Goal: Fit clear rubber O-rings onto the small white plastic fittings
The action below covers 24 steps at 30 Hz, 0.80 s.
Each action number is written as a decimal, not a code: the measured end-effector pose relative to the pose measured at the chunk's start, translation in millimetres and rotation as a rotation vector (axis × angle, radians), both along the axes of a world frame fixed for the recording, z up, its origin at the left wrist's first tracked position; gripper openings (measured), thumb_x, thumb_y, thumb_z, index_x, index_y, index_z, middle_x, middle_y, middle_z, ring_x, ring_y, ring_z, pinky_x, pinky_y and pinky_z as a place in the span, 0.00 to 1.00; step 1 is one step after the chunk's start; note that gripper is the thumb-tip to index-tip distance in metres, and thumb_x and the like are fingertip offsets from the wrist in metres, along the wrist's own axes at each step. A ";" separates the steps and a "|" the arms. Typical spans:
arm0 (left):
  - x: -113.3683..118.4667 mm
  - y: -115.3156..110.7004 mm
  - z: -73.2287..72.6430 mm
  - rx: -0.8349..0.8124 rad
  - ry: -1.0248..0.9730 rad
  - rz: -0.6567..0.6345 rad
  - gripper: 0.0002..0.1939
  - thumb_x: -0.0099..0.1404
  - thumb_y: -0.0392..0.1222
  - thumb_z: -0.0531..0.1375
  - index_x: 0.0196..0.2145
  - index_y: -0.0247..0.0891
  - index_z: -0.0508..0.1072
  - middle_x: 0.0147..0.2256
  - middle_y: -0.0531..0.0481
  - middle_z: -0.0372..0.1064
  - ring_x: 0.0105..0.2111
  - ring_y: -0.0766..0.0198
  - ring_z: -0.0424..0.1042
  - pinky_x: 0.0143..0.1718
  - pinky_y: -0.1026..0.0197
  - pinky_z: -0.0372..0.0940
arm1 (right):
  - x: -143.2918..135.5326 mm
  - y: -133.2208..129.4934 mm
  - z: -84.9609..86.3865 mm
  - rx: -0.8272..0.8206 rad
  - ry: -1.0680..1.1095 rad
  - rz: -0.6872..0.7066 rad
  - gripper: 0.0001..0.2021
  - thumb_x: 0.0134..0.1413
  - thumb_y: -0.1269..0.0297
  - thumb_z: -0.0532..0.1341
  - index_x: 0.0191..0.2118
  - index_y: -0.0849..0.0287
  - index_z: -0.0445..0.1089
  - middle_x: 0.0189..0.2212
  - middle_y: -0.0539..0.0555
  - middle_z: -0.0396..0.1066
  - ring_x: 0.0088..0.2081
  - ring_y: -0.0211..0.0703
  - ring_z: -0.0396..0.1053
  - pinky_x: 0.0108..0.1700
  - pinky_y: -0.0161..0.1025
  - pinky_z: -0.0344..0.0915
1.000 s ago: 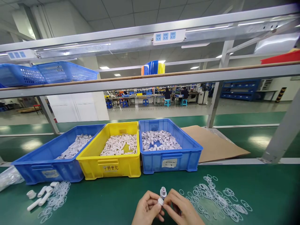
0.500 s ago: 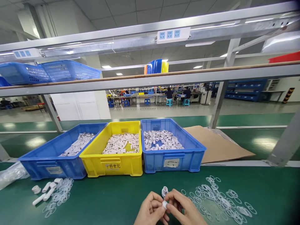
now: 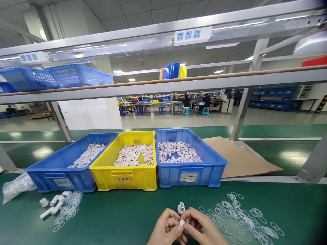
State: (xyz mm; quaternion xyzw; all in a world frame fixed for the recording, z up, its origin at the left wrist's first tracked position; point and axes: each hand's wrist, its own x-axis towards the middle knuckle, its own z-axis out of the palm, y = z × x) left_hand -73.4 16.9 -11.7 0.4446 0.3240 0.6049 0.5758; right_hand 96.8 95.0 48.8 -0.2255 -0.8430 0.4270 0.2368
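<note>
Both hands pinch one small white fitting (image 3: pixel 181 223) between thumbs and fingertips, the left hand (image 3: pixel 166 231) from one side and the right hand (image 3: pixel 201 229) from the other, low over the green mat (image 3: pixel 122 221). Over the last second the hands have sunk toward the near edge and drawn closer round the piece, so it seems the fiddling goes on rather than ending. Just beyond the grip stands a second fitting (image 3: pixel 181 207). To the right lie loose rings (image 3: pixel 240 217); farther off, three bins (image 3: pixel 127 163); far left, more parts (image 3: pixel 55 207).
</note>
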 end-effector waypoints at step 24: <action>-0.8 -4.7 8.8 0.010 -0.049 0.022 0.23 0.62 0.55 0.67 0.40 0.32 0.68 0.35 0.43 0.74 0.27 0.67 0.73 0.31 0.62 0.69 | 1.1 6.4 -2.9 -0.021 0.034 0.003 0.17 0.70 0.47 0.57 0.40 0.55 0.71 0.31 0.50 0.70 0.31 0.43 0.65 0.32 0.36 0.56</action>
